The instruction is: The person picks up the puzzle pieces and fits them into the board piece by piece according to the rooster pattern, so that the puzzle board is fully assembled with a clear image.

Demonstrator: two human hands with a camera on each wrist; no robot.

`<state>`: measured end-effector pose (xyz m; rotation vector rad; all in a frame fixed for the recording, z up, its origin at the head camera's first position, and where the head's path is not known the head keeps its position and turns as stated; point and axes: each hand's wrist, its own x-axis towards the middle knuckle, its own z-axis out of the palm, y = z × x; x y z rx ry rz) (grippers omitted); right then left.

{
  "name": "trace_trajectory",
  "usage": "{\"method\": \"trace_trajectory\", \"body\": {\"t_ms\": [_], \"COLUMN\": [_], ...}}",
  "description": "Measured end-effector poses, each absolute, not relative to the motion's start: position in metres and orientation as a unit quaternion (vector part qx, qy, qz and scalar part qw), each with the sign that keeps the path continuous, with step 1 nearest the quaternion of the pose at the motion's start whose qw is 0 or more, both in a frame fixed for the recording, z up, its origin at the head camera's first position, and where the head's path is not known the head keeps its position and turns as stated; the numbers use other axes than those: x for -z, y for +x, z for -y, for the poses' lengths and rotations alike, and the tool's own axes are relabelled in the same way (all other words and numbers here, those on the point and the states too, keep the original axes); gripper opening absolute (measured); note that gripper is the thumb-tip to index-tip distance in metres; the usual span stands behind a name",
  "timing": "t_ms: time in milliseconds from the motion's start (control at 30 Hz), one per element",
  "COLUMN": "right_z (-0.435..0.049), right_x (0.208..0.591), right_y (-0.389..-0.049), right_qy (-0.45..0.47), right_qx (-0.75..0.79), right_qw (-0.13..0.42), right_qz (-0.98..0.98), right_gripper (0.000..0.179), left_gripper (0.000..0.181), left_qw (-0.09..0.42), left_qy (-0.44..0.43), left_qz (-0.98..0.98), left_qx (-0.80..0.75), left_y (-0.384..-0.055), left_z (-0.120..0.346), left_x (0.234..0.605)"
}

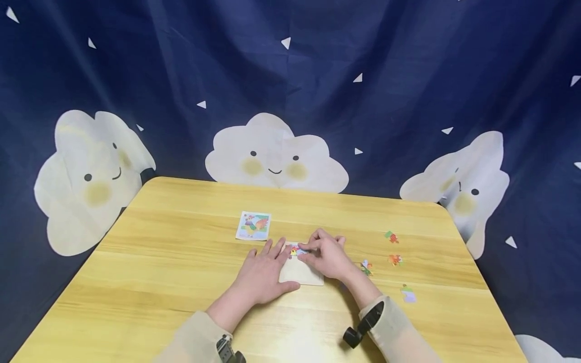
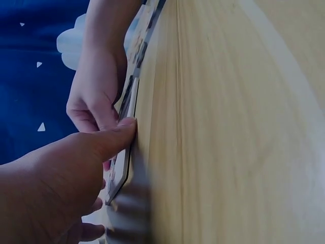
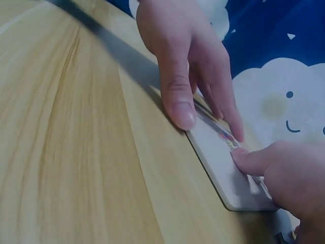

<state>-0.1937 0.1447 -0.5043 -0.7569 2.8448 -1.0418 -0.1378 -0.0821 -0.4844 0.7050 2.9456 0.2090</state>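
Note:
A small white puzzle tray (image 1: 301, 273) lies on the wooden table, with colourful jigsaw pieces (image 1: 294, 250) along its far edge. My left hand (image 1: 259, 276) rests along the tray's left side, fingers stretched out and spread. In the left wrist view its thumb (image 2: 119, 138) touches the tray's near edge. Over the tray's far right part, my right hand (image 1: 329, 257) pinches a puzzle piece between thumb and forefinger; the fingers mostly cover that piece. The right wrist view shows the right thumb (image 3: 249, 160) low against the tray surface, close to the left fingertips.
A square picture card (image 1: 245, 235) lies beyond the left hand. Right of the tray are several loose jigsaw pieces, among them a red-and-green one (image 1: 393, 237), an orange one (image 1: 395, 259) and a purple-and-green one (image 1: 409, 294). A dark blue curtain (image 1: 290, 85) with clouds hangs behind the table.

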Motion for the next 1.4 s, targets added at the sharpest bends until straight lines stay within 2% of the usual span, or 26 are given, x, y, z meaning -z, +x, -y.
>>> {"method": "trace_trajectory", "body": {"t_ms": [400, 633, 867, 1167, 1400], "right_z": [-0.138, -0.145, -0.169, -0.216, -0.247], "right_x": [0.499, 0.498, 0.492, 0.475, 0.469], "right_y": [-0.202, -0.200, -0.191, -0.182, -0.175], "right_qy": [-0.204, -0.237, -0.279, -0.278, -0.255], "right_qx": [0.336, 0.335, 0.384, 0.407, 0.406], "right_qw": [0.036, 0.042, 0.015, -0.028, -0.032], "right_qz": [-0.919, -0.911, -0.880, -0.870, -0.877], "right_gripper": [0.027, 0.036, 0.031, 0.024, 0.021], "left_gripper": [0.095, 0.095, 0.095, 0.095, 0.094], "left_qw": [0.066, 0.071, 0.072, 0.075, 0.068], "left_qy": [0.226, 0.223, 0.224, 0.219, 0.229], "left_qz": [-0.970, -0.970, -0.969, -0.968, -0.965], "left_qx": [-0.064, -0.070, -0.077, -0.097, -0.108], "left_y": [-0.141, -0.142, -0.141, -0.142, -0.140], "left_z": [0.071, 0.070, 0.069, 0.069, 0.072], "left_x": [0.483, 0.483, 0.484, 0.485, 0.488]}}
